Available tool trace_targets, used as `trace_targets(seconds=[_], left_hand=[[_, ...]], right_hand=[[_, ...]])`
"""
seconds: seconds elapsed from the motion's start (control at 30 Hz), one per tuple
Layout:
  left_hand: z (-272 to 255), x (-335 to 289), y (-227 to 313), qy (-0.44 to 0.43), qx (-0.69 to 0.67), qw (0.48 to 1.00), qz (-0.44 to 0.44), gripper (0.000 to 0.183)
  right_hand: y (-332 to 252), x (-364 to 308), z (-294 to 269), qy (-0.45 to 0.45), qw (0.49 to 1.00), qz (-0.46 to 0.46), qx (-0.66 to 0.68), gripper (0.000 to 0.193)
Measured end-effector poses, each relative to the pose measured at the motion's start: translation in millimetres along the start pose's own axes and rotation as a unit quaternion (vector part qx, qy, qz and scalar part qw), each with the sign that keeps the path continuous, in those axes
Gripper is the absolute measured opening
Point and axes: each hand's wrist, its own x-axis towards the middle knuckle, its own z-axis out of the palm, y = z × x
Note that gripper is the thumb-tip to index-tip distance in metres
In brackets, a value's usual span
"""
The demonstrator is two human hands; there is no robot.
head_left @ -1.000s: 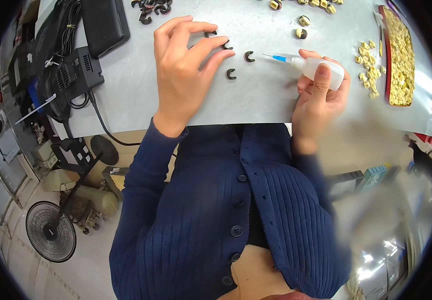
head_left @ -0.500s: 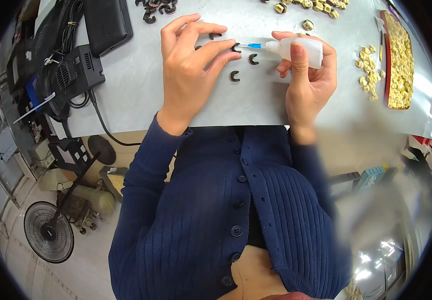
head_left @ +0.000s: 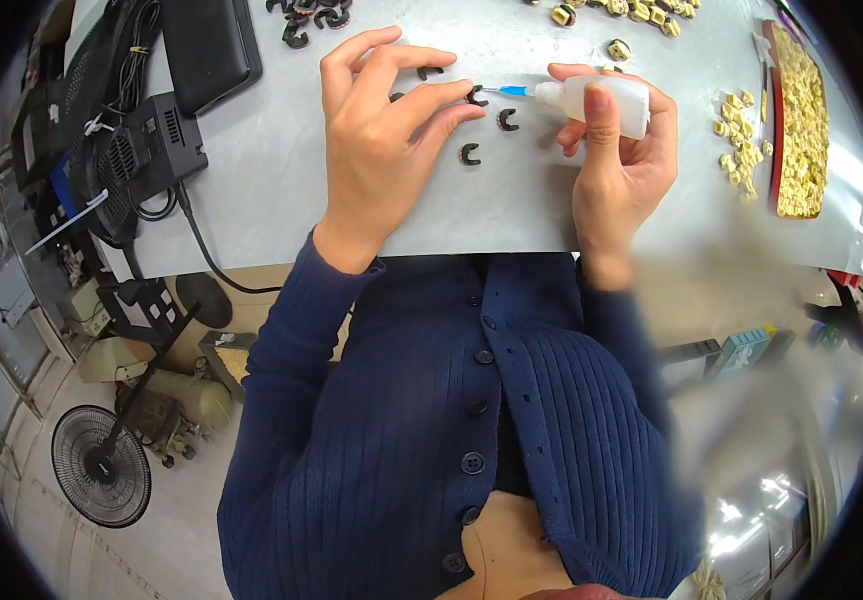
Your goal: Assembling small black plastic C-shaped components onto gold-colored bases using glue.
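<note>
Between the thumb and index finger of my left hand (head_left: 384, 125) is a small black C-shaped piece (head_left: 477, 96), pinched at its left side. My right hand (head_left: 620, 160) wraps round a translucent white squeeze bottle (head_left: 607, 103), thumb on top. The bottle lies nearly level, its blue needle tip (head_left: 514, 90) pointing left with the thin needle's end at the black piece. Just right of my left fingertips rests another C-shaped piece (head_left: 508, 119), and a further one (head_left: 469, 154) lies nearer me. Two more sit partly behind my left fingers.
Several black C-shaped pieces (head_left: 297, 35) are heaped at the far left. Cream-coloured small parts (head_left: 652, 15) lie at the far right, with more beside a red-rimmed tray (head_left: 800, 130) full of them. A black adapter box (head_left: 174, 140), cables and a dark flat device (head_left: 214, 50) occupy the left.
Both hands stay nearly in place with the same grips. The pinched black piece shows a little further right of my left fingertips.
</note>
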Motion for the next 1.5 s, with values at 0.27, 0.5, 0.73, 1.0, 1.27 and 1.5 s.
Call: trace_targets(seconds=[0.27,0.5,0.73,1.0,1.27,1.5], left_hand=[[0.7,0.1,-0.2,0.003,-0.002,1.0,0.007,0.019],[1.0,-0.9,-0.9,-0.003,0.01,1.0,-0.001,0.022],[-0.5,-2.9,-0.3,-0.006,0.007,1.0,-0.003,0.021],[-10.0,6.2,-6.3,0.017,0.014,1.0,-0.004,0.023],[-23.7,23.5,-10.5,-0.077,-0.046,0.995,0.042,0.022],[-26.9,28.1,4.3,-0.145,-0.04,0.988,-0.014,0.016]], right_hand=[[-1.6,-0.7,-1.8,0.016,1.0,0.011,-0.001,0.025],[-2.1,-1.3,-2.8,0.011,1.0,0.017,-0.013,0.023],[-1.2,-3.4,-2.7,0.004,1.0,0.01,-0.021,0.023],[6.4,0.2,-7.8,0.044,0.998,0.02,0.026,0.023],[-7.4,1.5,-9.0,0.053,0.997,0.026,0.041,0.014],[2.9,-2.3,-10.7,0.08,0.989,0.063,0.111,0.019]])
